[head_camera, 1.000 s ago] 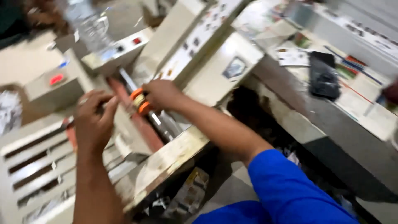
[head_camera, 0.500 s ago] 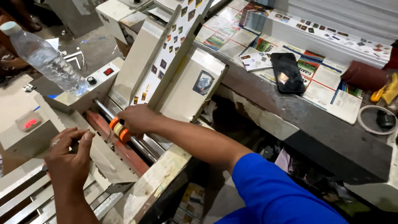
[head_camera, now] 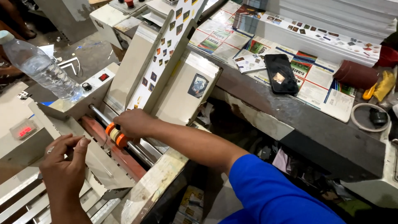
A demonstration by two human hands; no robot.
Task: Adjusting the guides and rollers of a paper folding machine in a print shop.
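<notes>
Orange rollers (head_camera: 115,135) on the steel shaft (head_camera: 124,139) are sitting gripped in the right hand (head_camera: 133,123), unchanged from before, while the left hand (head_camera: 64,155) is now hovering with fingers (head_camera: 78,145) loosely curled, holding nothing.

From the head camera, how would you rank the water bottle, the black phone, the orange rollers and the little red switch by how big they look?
1. Water bottle, largest, though it sits fairly near the camera.
2. Black phone.
3. Orange rollers, partly covered by the right hand, so their full size is unsure.
4. Red switch, smallest.
</notes>
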